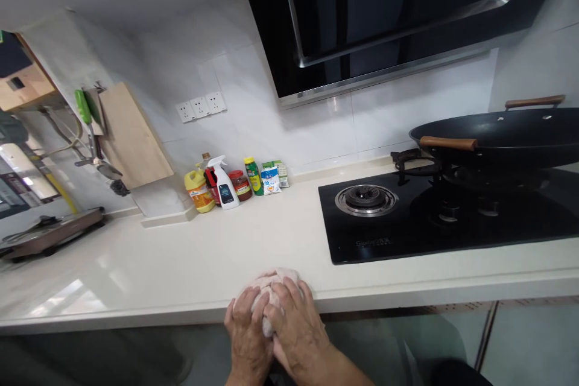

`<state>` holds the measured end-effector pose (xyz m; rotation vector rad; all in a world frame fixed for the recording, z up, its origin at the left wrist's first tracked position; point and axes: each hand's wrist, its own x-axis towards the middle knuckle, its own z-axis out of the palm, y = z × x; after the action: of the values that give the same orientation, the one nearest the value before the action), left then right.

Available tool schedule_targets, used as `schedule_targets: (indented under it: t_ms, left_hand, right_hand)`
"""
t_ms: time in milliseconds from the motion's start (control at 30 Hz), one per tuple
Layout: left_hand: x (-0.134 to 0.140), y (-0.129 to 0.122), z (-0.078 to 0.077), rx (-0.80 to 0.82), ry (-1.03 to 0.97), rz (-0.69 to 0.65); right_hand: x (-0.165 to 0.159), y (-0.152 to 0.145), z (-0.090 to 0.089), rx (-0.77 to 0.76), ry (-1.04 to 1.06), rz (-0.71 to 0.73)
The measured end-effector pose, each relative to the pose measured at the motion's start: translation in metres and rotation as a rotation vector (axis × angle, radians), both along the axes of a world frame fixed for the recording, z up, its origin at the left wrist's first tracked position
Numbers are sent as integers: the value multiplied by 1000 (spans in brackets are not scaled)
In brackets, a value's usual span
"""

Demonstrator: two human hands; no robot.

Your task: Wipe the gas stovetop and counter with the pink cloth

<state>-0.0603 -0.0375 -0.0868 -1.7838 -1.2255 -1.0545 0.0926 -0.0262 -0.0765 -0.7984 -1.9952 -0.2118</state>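
Observation:
A crumpled, pale pinkish-white cloth (281, 277) lies bunched at the front edge of the white counter (217, 259). My left hand (248, 335) grips its left side with curled fingers. Close beside it, my right hand (296, 322) is wrapped over the right part of the same cloth. Both hands press the bundle together, and a fold of it shows between them. My palms and the underside of the cloth are hidden.
Along the back wall stand a yellow jug (199, 192), a white spray bottle (222, 184), a red-lidded jar (240, 186) and a blue-white packet (271, 181). To the right is a black gas hob (384, 241) bearing a large wok (488, 132). A range hood (384, 24) hangs above.

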Motion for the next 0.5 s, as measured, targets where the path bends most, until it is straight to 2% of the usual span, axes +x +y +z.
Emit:
schedule_targets:
  t_ms: [100, 200, 333, 500]
  left_hand:
    - [16, 1, 1, 50, 28, 82]
    - [35, 3, 0, 49, 13, 96]
    - [71, 8, -5, 52, -32, 54]
    - [131, 18, -13, 47, -68, -48]
  right_hand:
    - [23, -6, 10, -62, 11, 66]
    - [42, -8, 12, -75, 52, 84]
    - [68, -6, 3, -124, 80, 33]
    - [120, -7, -4, -124, 109, -77]
